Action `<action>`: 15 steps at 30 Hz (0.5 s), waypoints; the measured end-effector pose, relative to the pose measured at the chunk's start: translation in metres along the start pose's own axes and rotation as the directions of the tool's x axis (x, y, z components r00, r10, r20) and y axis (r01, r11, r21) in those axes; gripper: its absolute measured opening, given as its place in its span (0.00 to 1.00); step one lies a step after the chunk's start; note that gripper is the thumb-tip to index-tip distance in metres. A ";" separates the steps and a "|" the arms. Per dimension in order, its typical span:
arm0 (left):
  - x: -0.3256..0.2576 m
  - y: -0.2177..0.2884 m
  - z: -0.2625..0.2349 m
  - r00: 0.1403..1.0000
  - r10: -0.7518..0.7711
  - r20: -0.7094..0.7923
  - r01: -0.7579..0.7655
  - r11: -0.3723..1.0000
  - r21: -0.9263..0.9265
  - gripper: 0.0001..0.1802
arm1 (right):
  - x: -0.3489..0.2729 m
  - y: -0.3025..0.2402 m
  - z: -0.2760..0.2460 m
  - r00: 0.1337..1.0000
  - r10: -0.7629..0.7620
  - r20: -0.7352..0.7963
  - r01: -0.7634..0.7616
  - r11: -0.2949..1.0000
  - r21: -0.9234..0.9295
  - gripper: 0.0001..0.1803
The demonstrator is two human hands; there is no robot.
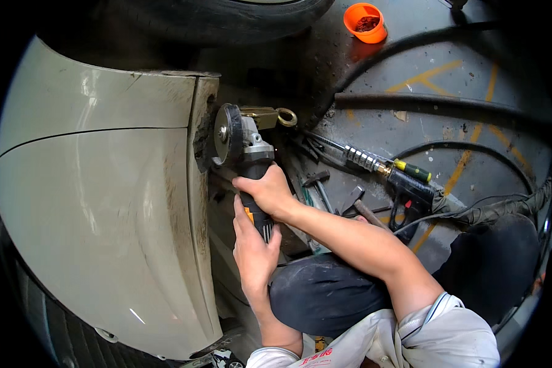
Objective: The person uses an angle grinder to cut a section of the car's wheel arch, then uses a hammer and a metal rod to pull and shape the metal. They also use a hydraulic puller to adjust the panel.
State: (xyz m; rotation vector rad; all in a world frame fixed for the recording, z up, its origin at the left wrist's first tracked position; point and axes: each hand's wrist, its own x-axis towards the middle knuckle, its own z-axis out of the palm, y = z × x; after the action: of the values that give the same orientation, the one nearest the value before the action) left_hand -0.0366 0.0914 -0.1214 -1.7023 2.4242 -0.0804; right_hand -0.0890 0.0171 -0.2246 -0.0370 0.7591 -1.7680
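Both my hands hold a black and grey angle grinder (246,147). My right hand (267,191) wraps its body just behind the head. My left hand (253,248) grips the rear of the handle, lower down. The grinder's round disc (224,134) stands against the scuffed, bare edge of a beige car body panel (98,202), by the wheel arch.
A black tyre (227,18) sits above the panel. On the grey floor to the right lie hammers (319,184), a black pneumatic tool with a metal coupling (405,184), black hoses (435,104) and an orange cup (365,22). My dark-trousered knees (325,294) fill the lower middle.
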 end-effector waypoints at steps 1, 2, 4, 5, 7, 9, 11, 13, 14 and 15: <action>0.000 0.000 0.001 1.000 0.002 -0.017 -0.002 1.000 0.006 0.48 | 0.001 0.000 0.000 1.000 -0.004 0.010 0.004 1.000 0.001 0.14; 0.000 0.001 0.002 1.000 -0.015 -0.016 0.015 1.000 0.002 0.48 | 0.002 -0.001 -0.001 0.999 0.021 0.024 -0.021 1.000 0.005 0.17; 0.002 0.003 0.003 0.999 -0.051 -0.010 0.051 0.999 -0.010 0.48 | 0.005 -0.003 -0.003 0.996 0.071 0.051 -0.072 0.997 0.006 0.22; 0.003 0.002 0.004 0.999 -0.042 -0.014 0.042 0.999 -0.018 0.48 | 0.005 -0.004 -0.002 0.998 0.052 0.041 -0.052 0.999 0.005 0.19; 0.005 -0.001 0.006 0.999 -0.027 -0.024 0.026 0.999 -0.032 0.47 | 0.004 -0.005 -0.001 1.000 0.012 0.022 -0.012 1.000 0.003 0.12; 0.007 -0.006 0.010 0.999 -0.007 -0.046 0.005 0.999 -0.045 0.47 | 0.010 0.005 0.002 1.000 -0.022 -0.005 0.022 1.000 -0.014 0.13; 0.009 -0.008 0.011 0.999 -0.011 -0.052 0.007 0.998 -0.059 0.47 | 0.012 0.004 0.003 1.000 -0.012 -0.003 0.012 0.999 -0.031 0.16; 0.011 -0.008 0.010 0.999 -0.034 -0.035 0.031 0.997 -0.072 0.47 | 0.012 0.001 0.002 0.999 0.047 0.021 -0.046 0.998 -0.046 0.24; 0.012 -0.007 0.009 0.999 -0.040 -0.030 0.038 0.997 -0.072 0.47 | 0.013 0.002 0.002 0.999 0.049 0.025 -0.048 0.998 -0.043 0.24; 0.013 -0.006 0.009 0.999 -0.046 -0.025 0.044 0.996 -0.072 0.47 | 0.015 0.003 0.002 0.998 0.051 0.028 -0.050 0.998 -0.040 0.25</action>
State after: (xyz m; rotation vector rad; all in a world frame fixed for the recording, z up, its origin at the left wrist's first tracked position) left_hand -0.0333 0.0777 -0.1308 -1.7984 2.4360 -0.0227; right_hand -0.0908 0.0033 -0.2301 -0.0688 0.7675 -1.7014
